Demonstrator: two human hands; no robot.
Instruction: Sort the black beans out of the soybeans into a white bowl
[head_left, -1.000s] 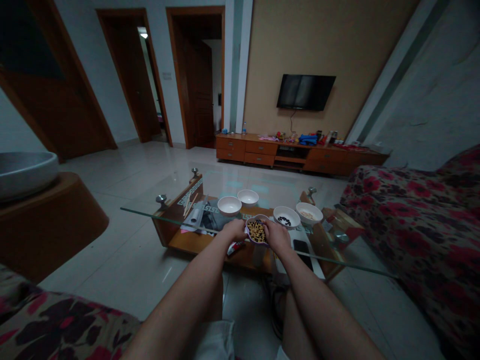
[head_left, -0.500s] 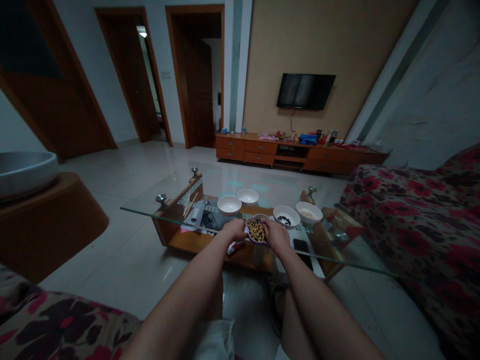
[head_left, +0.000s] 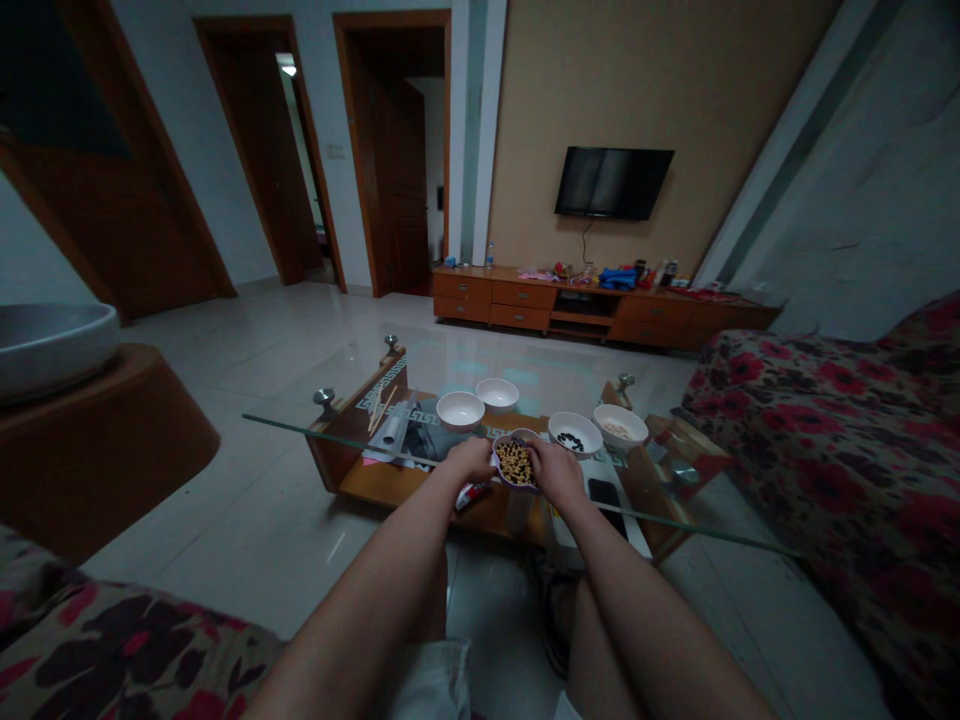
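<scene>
A flowered sofa (head_left: 817, 430) fills the right side, and a low wooden cabinet (head_left: 517, 295) stands along the far wall. Near the person is a glass table (head_left: 288, 426). Two white bowls (head_left: 460, 411) sit farther left on it; to the right, one bowl (head_left: 576, 424) has black beans in it and its neighbour (head_left: 621, 413) some pale bits. The person's left hand (head_left: 471, 458) is clamped on the side of a small purple cup (head_left: 517, 487) at the near middle. The right hand (head_left: 556, 470) has its fingertips at the cup's right rim; whether they pinch anything cannot be told. Yellow and black beans (head_left: 514, 462) lie mixed in the cup. Over the last second, hands and cup have barely shifted, so the bean handling appears little further along.
</scene>
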